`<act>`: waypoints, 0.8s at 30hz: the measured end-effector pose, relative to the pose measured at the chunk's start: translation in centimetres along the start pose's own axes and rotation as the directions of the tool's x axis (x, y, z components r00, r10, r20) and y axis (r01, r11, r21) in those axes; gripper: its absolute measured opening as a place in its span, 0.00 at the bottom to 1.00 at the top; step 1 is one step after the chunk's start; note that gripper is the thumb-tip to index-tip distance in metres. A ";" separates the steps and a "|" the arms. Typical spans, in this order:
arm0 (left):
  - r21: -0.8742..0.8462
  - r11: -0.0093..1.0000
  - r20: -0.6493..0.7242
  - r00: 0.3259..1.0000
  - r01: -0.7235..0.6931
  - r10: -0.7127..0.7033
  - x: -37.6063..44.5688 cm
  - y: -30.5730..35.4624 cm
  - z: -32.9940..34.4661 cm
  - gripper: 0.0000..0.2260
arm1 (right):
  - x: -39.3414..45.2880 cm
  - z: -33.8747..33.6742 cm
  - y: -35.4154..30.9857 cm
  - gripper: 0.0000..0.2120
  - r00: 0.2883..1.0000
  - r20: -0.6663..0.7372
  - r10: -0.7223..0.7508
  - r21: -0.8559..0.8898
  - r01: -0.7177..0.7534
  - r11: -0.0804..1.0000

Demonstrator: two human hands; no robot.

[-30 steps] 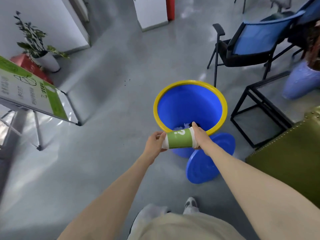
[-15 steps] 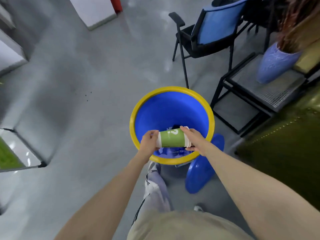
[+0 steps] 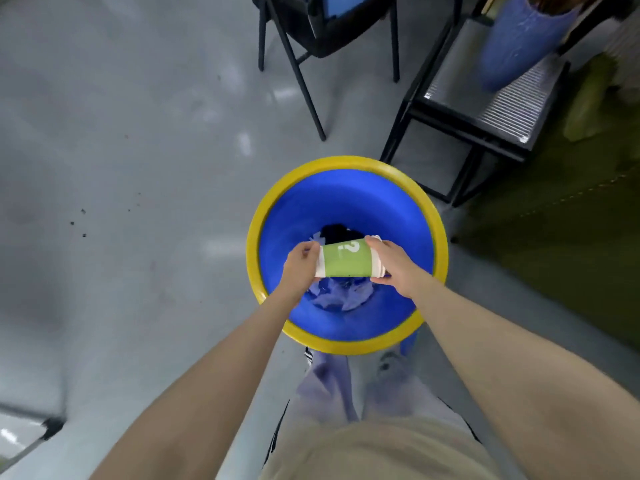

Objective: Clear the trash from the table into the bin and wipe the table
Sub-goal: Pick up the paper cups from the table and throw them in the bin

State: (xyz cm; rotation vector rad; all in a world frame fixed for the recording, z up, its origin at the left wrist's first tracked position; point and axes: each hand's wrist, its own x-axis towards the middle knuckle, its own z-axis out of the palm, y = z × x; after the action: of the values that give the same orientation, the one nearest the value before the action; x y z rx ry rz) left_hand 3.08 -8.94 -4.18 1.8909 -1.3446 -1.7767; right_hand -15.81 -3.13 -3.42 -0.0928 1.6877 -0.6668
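Only legible mark: a white "?" printed on the green band of the white-and-green paper cup stack [image 3: 348,258], which lies on its side. A second white character sits just left of the "?", partly cut off and too blurred to read, with a faint smaller white line of print below it, also unreadable. Nothing readable on the blue plastic bin with yellow rim [image 3: 346,347], the floor, or the furniture.
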 end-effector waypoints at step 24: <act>-0.089 0.939 0.008 0.943 0.332 -0.332 27.3 -17.6 9.2 0.05 | 33.0 4.0 10.7 0.25 0.983 -0.176 0.055 0.029 -0.050 0.998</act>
State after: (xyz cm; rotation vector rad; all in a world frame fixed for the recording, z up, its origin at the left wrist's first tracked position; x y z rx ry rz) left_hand -0.98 -15.00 -37.16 2.1738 -0.9662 -1.9396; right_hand -16.84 -9.50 -37.79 0.0292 1.8453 -0.6717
